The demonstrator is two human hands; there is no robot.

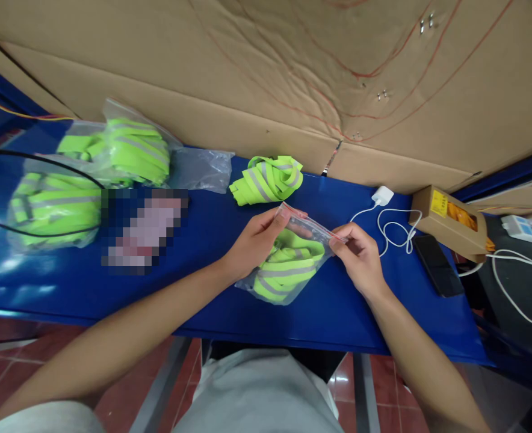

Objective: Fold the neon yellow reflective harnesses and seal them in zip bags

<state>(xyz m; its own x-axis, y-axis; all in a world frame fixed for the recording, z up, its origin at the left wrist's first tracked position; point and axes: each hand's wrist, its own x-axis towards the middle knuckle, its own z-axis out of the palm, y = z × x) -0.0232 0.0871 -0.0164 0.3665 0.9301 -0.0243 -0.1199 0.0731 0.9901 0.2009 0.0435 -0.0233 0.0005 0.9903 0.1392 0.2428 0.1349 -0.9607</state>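
A clear zip bag (pixel 309 225) with a red seal line is stretched between my two hands over the blue table. Inside it lies a folded yellow-green reflective strap (pixel 288 270) with grey stripes. My left hand (pixel 259 237) pinches the bag's left top corner, thumb on the front. The right top corner is gripped between the thumb and fingers of my right hand (pixel 358 252). Just beyond the bag, a loose bundle of the same reflective strap (pixel 268 180) rests unbagged on the table.
Filled bags of reflective strap (pixel 137 150) and another filled bag (pixel 58 204) lie left, beside a flat clear bag (pixel 203 168). A white charger (pixel 382 195), a black phone (pixel 438 264) and an open cardboard box (pixel 449 219) are right. A cardboard wall (pixel 248 78) stands behind the blue table (pixel 194 294).
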